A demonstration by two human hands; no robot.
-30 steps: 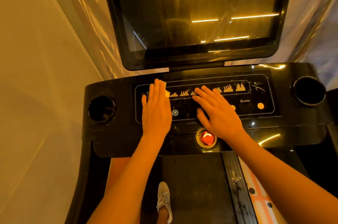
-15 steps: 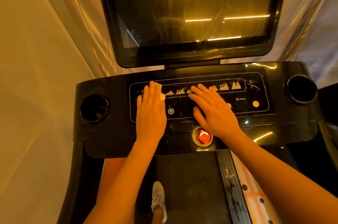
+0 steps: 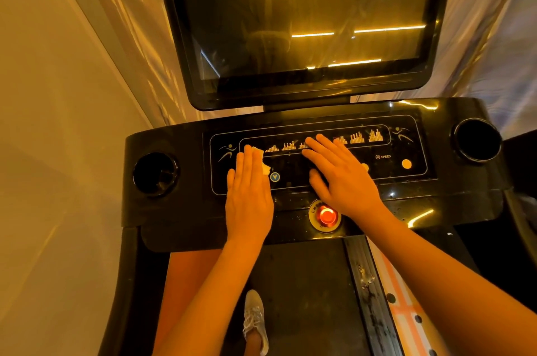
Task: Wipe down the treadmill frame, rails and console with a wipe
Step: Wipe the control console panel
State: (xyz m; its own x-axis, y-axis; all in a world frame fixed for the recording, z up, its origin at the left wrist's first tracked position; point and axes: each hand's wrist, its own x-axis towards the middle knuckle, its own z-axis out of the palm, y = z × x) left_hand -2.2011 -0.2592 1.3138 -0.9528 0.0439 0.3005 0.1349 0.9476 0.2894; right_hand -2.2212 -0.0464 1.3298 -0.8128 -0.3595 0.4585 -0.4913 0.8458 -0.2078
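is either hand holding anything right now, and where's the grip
No curled grip: the left hand presses the wipe flat under its fingers, only an edge showing. The right hand lies flat on the console, holding nothing.

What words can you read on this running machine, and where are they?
"SPEED": on the console panel, right side.
"EM": on the ring round the red button; the rest is too small to read.
No other words, only signs: runner figures, bar charts, a down arrow.
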